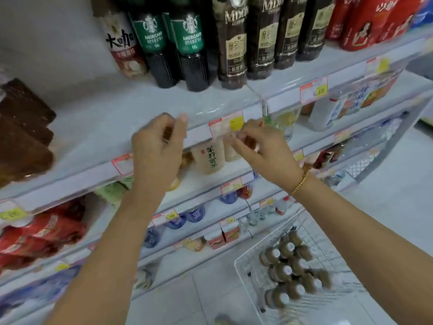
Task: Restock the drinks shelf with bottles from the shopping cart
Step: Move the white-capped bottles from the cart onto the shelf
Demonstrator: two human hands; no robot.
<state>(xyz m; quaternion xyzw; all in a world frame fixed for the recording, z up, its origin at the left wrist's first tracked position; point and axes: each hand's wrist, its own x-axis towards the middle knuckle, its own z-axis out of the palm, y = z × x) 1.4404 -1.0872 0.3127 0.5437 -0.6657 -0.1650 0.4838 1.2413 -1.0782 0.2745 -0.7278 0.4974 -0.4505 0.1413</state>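
Observation:
My left hand point(159, 146) is raised in front of the shelf edge point(199, 133), fingers curled around a small brown bottle point(167, 133) that is mostly hidden by the hand. My right hand point(260, 148) is at the same height by a price tag point(226, 124), fingers closed on another brownish bottle point(249, 143), which is blurred. Pale bottles with green lettering point(209, 158) stand on the drinks shelf just behind both hands. At the lower right is the wire shopping cart point(243, 261), holding several brown bottles with white caps point(287, 269).
The shelf above carries dark coffee bottles point(191, 50) and red cans point(365, 24). Lower shelves hold blue-capped water bottles point(195, 214) and red packs point(44, 231). Brown packages point(23, 127) sit at the left. Pale floor point(187, 301) lies between cart and shelving.

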